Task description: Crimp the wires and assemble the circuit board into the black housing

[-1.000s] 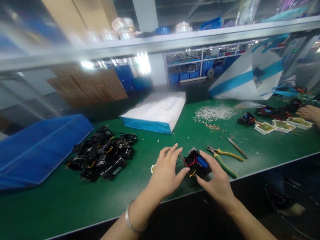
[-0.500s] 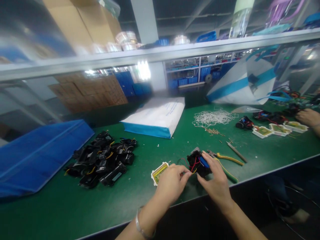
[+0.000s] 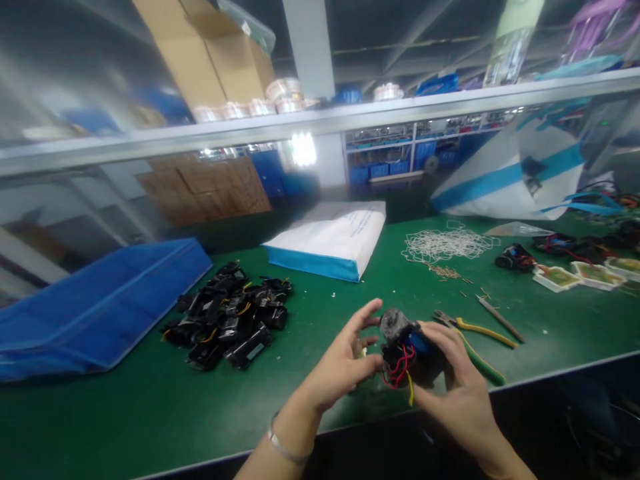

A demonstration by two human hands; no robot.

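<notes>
My right hand [image 3: 457, 383] grips a small black motor assembly [image 3: 403, 347] with a blue part and red and yellow wires, lifted just above the green table [image 3: 125, 420]. My left hand [image 3: 345, 360], fingers spread, touches the assembly's left side; a bracelet sits on that wrist. The white framed yellow piece is hidden behind my left hand. Green and yellow handled pliers [image 3: 477, 340] lie just right of my hands.
A heap of black assemblies [image 3: 227, 323] lies at the left, beside a blue bin [image 3: 95, 307]. A white and blue bag [image 3: 333, 237], a tangle of white wire [image 3: 443, 243], small pins, a thin tool [image 3: 500, 319] and white trays [image 3: 580, 275] sit further back and right.
The assembly has risen off the table in my right hand and turned. My left hand let go of the wires and opened. The other person's hand at the right left the view.
</notes>
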